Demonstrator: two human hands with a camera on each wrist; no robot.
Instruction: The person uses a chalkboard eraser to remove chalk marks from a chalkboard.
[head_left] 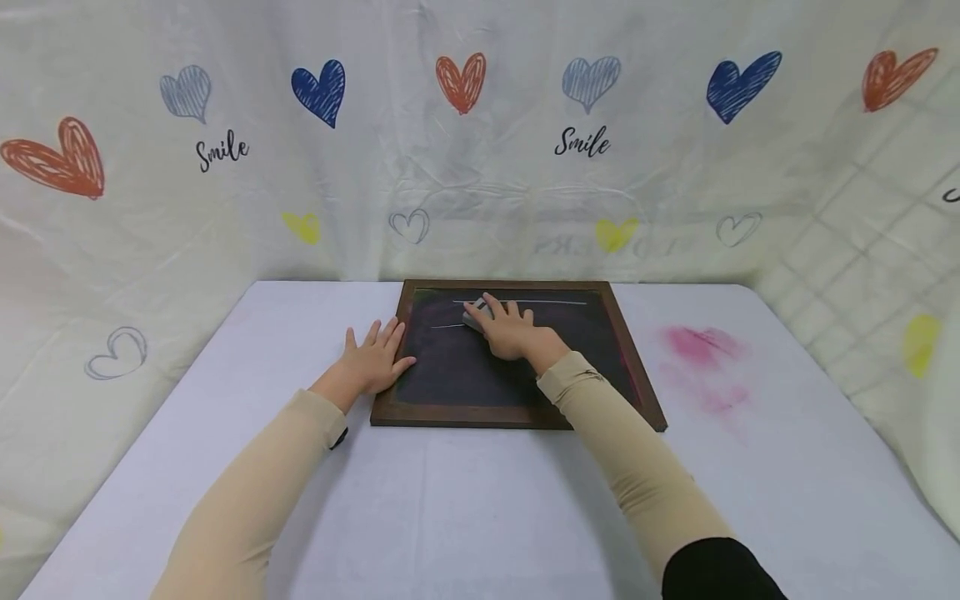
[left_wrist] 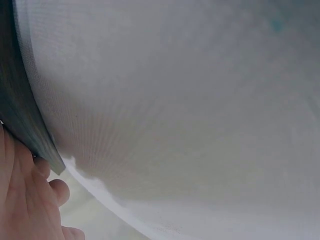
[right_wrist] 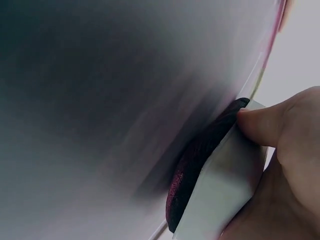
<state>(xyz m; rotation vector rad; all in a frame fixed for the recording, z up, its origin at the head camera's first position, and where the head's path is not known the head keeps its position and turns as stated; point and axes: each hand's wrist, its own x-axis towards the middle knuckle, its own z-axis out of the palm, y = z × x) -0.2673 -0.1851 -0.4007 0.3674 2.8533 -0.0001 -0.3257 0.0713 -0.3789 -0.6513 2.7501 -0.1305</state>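
Note:
A chalkboard (head_left: pixel 450 379) in a brown wooden frame lies on the table. My right hand (head_left: pixel 513 335) grips a blackboard eraser (head_left: pixel 472 318) over the board's upper part. In the right wrist view the eraser's pale body (right_wrist: pixel 220 185) is between thumb and fingers, its dark felt pad (right_wrist: pixel 192 162) against the board. One white chalk line (head_left: pixel 551 302) runs along the top; a shorter chalk line (head_left: pixel 446 326) ends at the eraser. With fingers spread, my left hand (head_left: pixel 371 364) rests at the frame's left side. The left wrist view shows its fingers beside the wooden edge (left_wrist: pixel 30 122).
A white cloth covers the table (head_left: pixel 480 508). Pink smudges (head_left: pixel 703 346) mark the cloth right of the board. Behind the table hangs a pale curtain (head_left: pixel 510 167) printed with hearts and the word Smile.

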